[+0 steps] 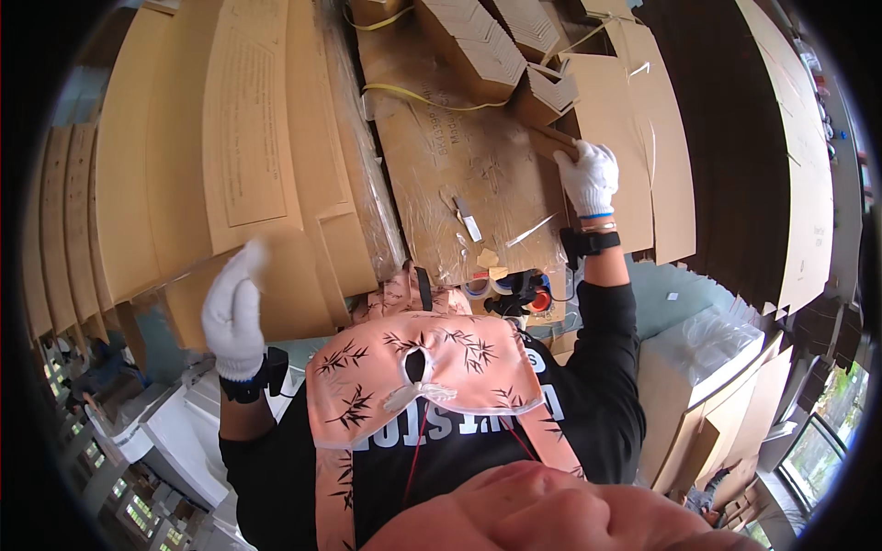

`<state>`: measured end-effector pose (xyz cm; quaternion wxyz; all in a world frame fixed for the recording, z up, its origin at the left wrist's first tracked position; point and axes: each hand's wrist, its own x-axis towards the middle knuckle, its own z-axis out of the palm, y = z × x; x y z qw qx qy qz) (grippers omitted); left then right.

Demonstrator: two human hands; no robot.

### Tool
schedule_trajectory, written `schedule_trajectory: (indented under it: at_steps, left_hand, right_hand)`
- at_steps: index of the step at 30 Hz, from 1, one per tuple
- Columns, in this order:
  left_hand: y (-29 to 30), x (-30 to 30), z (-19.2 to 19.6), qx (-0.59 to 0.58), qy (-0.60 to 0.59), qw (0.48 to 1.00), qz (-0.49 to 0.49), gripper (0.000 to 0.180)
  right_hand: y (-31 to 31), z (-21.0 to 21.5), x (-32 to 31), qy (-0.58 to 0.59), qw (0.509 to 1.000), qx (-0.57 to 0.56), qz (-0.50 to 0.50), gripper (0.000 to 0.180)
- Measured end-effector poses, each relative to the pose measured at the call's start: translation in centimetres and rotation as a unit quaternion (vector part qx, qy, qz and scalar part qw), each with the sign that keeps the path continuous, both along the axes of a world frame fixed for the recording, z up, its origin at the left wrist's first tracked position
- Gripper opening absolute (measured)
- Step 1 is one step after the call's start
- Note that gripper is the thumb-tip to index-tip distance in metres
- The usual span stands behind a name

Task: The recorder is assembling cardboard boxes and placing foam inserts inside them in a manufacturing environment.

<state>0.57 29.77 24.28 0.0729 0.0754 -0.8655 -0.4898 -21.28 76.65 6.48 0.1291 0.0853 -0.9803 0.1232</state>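
Observation:
My left hand [232, 321], in a white glove, is raised beside the near edge of a large flat cardboard sheet [253, 138]. Its fingers are stretched out and hold nothing; the tips are blurred. On the right, my gloved right hand [591, 179] closes on the end of a narrow cardboard piece [551, 140]. That piece lies close to stacks of folded, angled cardboard [473, 41] at the back of the work surface [423, 165]. A cutter-like tool with a grey and white body [469, 220] rests on the surface between my hands.
Yellow strapping [432, 103] crosses the surface below the stacks. More flat cardboard [634, 119] stands to the right, with a taller pile [799, 184] beyond. Rolls of tape [540, 300] sit at the near edge. A plastic-wrapped box [703, 349] is at the lower right.

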Motion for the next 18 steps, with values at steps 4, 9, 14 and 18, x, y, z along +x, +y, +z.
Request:
schedule_trajectory:
  at_steps: [4,9,14,18]
  left_hand:
    - [-10.9,6.8,-2.7,0.071,0.001,0.965,0.251,0.040]
    - [-23.6,10.8,-5.6,0.190,0.113,0.876,0.429,0.056]
    - [-33.6,8.9,-7.8,0.275,0.246,0.825,0.428,0.070]
    - [-34.6,7.4,-6.4,0.235,0.101,0.824,0.506,0.063]
  right_hand:
    - [-1.4,7.3,2.0,0.006,0.976,-0.177,-0.131,0.029]
    - [-8.5,18.9,4.2,0.181,0.947,-0.259,-0.059,0.033]
    - [-25.3,29.1,4.8,0.279,0.945,0.076,0.152,0.053]
    - [-42.3,31.1,4.6,0.088,0.925,-0.035,0.369,0.040]
